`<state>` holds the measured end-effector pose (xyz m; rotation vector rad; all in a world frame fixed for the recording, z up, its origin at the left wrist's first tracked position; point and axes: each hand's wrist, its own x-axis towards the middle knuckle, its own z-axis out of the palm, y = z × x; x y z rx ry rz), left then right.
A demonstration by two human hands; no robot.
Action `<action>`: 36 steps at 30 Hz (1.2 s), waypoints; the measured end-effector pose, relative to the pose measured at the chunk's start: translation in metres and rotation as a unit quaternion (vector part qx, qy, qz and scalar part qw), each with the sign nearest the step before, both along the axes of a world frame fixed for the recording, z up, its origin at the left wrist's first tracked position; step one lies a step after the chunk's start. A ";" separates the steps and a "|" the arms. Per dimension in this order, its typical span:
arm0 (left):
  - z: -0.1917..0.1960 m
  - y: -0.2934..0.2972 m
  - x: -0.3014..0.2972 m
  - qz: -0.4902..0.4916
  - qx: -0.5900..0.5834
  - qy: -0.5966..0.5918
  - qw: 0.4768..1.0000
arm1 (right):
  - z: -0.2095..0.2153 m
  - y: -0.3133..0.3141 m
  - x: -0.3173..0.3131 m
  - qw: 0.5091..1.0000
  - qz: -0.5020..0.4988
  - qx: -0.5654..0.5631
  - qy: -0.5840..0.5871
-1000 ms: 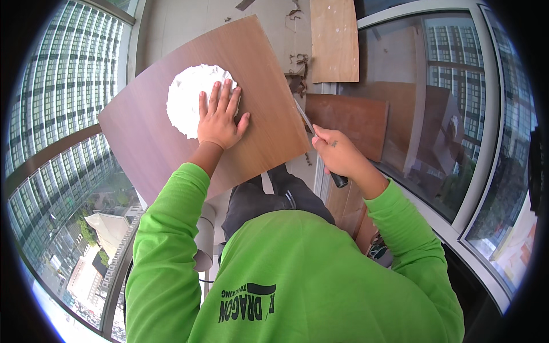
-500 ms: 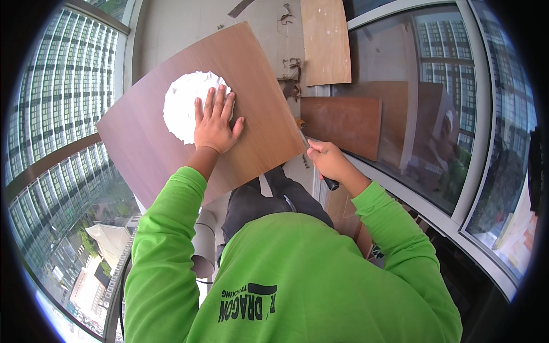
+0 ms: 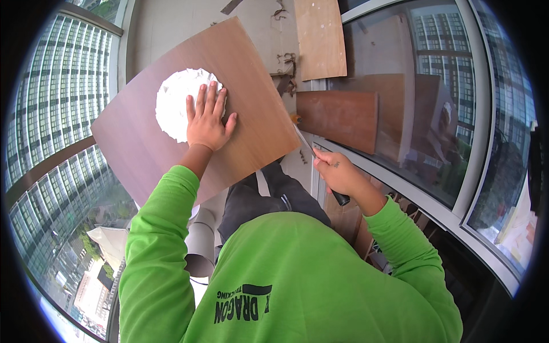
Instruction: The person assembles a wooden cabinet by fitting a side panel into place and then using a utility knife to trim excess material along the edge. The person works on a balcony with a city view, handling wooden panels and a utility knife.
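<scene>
A wood-grain board (image 3: pixel 251 97) stretches out in front of me, tilted so one corner points toward my lap. On its face is a round, crumpled white piece (image 3: pixel 174 100) with a ragged rim. My left hand (image 3: pixel 209 124) lies flat on it and on the board beside it, fingers stretched out. In my right hand (image 3: pixel 340 172) is a long, narrow metal tool (image 3: pixel 342 198) with a black handle, file-like in shape. Its metal part runs along the board's right edge near the close corner. Whether it touches the edge, I cannot tell.
To the right, a reddish-brown panel (image 3: pixel 337 120) and a pale panel (image 3: pixel 321 40) lie by a framed glass door (image 3: pixel 412 114). Dark curled strips (image 3: pixel 289 74) litter the floor. Windows (image 3: pixel 63 74) line the left side. A grey cylinder (image 3: pixel 200 243) stands by my legs.
My right hand has drawn the tool back a little, toward me and to the right, along the board's edge. The left hand keeps its place on the white piece.
</scene>
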<state>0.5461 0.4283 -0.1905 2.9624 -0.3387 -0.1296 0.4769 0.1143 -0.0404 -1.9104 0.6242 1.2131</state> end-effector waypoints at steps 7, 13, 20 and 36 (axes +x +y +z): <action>0.002 -0.002 0.002 -0.006 -0.003 0.005 1.000 | -0.041 -0.006 -0.010 0.999 -0.006 0.008 -0.035; 0.002 -0.004 0.002 -0.009 0.008 0.002 1.000 | -0.056 0.001 -0.022 0.997 0.008 -0.015 -0.082; 0.003 -0.003 0.000 -0.007 0.006 -0.008 1.000 | -0.041 0.000 -0.019 0.998 -0.008 -0.008 -0.063; -0.002 -0.004 0.004 -0.013 0.025 -0.002 1.000 | -0.068 -0.014 -0.039 0.999 -0.003 -0.014 -0.052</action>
